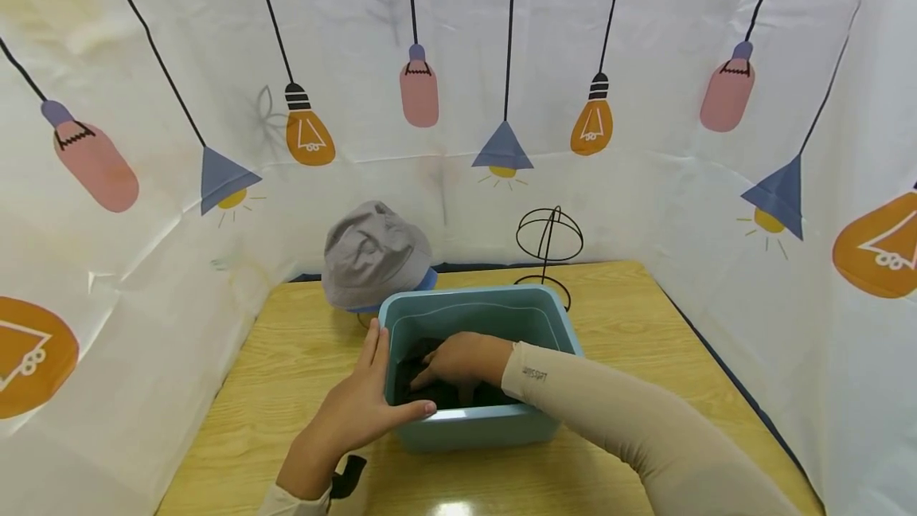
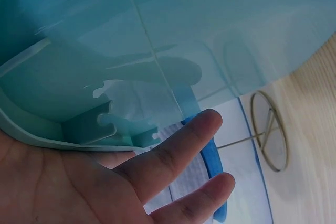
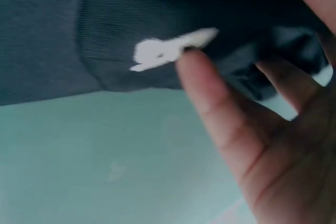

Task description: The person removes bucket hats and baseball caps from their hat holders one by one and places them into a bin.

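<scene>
Head view: tub [image 1: 473, 310] stands between the table's [image 1: 308, 349] left and right edges; grey hat [image 1: 372, 249] near the far-left corner. Dark cloth [image 1: 413, 353] lies low in the tub. My left hand [image 1: 351, 412] spans the tub's near-left corner, fingers straight at the left rim, thumb stretched along the near one. My right hand [image 1: 462, 361] dips inside, forearm slanting over the near-right corner.

Left wrist view: two fingers extended, apart, nothing clasped.

Right wrist view: digits spread against cloth, one tip at a white mark [image 3: 152, 52]; whether they pinch a fold, cannot tell.
</scene>
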Demonstrator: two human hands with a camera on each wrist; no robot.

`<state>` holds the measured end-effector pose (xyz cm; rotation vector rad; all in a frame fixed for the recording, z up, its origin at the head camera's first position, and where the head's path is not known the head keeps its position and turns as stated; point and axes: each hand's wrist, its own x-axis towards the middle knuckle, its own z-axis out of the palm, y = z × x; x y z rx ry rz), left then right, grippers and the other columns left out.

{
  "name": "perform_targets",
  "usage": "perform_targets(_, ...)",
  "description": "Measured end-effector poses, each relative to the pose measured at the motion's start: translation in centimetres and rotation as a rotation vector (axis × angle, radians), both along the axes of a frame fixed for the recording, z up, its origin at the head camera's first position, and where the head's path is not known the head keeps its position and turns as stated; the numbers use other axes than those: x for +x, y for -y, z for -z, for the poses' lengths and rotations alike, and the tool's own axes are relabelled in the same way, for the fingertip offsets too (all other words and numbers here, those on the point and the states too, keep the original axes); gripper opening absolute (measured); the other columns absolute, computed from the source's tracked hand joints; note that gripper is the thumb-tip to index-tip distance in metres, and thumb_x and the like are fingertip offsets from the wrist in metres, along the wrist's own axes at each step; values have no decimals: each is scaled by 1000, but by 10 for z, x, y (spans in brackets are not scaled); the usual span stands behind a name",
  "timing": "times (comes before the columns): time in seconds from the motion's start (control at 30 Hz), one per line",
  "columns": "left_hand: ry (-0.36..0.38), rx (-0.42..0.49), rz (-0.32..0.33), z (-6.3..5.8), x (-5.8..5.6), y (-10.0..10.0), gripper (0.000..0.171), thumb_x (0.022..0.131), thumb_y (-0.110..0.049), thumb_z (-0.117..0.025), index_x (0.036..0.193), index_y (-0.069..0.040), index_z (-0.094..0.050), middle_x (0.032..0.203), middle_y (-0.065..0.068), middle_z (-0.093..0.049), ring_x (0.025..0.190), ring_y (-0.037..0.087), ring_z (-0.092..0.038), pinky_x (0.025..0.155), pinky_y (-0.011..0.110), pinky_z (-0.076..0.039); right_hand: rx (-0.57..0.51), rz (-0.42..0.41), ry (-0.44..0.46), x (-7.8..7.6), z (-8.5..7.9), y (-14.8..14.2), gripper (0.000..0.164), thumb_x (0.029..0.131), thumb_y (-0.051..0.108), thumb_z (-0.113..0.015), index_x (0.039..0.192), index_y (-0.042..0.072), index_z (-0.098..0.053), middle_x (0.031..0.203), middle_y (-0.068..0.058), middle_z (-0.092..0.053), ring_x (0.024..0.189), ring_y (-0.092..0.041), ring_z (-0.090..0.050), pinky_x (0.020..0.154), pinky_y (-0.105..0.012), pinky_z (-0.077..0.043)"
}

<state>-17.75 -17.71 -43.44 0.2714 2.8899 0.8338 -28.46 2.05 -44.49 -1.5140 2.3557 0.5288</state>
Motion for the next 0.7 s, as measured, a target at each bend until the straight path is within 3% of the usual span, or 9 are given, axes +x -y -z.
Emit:
perform_targets(0.13,2,3,8,1,1,1,132,78,-83,-68,168,-16,3,174,-1,17,131,36,-60,77,44,-58,-76,19,68,-3,-11,-3,98,70,37,-98,152,50,-45,151,15,-55,132,-9,-57,105,-36,-53)
perform_targets(0.27,19,11,3,2,1,3,131,79,-81,-69,168,-18,4,173,-3,19,128,35,-62,74,42,-57,-153,55,126,-7,-31,-4,86,75,40,-95,149,45,-52,137,14,-64,121,-8,-62,102,-37,-55)
perform_targets(0.43,33,16,-13,3,-1,3,132,78,-81,-70,167,-21,6,172,-7,21,118,32,-67,62,35,-52,-235,49,91,-12,-50,-2,85,83,50,-85,156,47,-41,157,6,-49,137,-16,-55,111,-42,-49)
perform_targets(0.53,27,3,-8,3,-2,2,133,77,-83,-69,167,-20,7,173,-6,20,121,34,-66,64,37,-54,-220,34,121,-11,-47,0,89,84,43,-87,157,51,-37,167,-1,-36,146,-21,-47,115,-44,-46)
perform_targets(0.7,17,-11,-7,3,-1,0,133,77,-83,-68,167,-19,6,173,-5,19,125,34,-64,70,41,-57,-150,14,193,-11,-24,5,95,78,31,-93,155,50,-41,169,-1,-33,150,-17,-41,117,-37,-43)
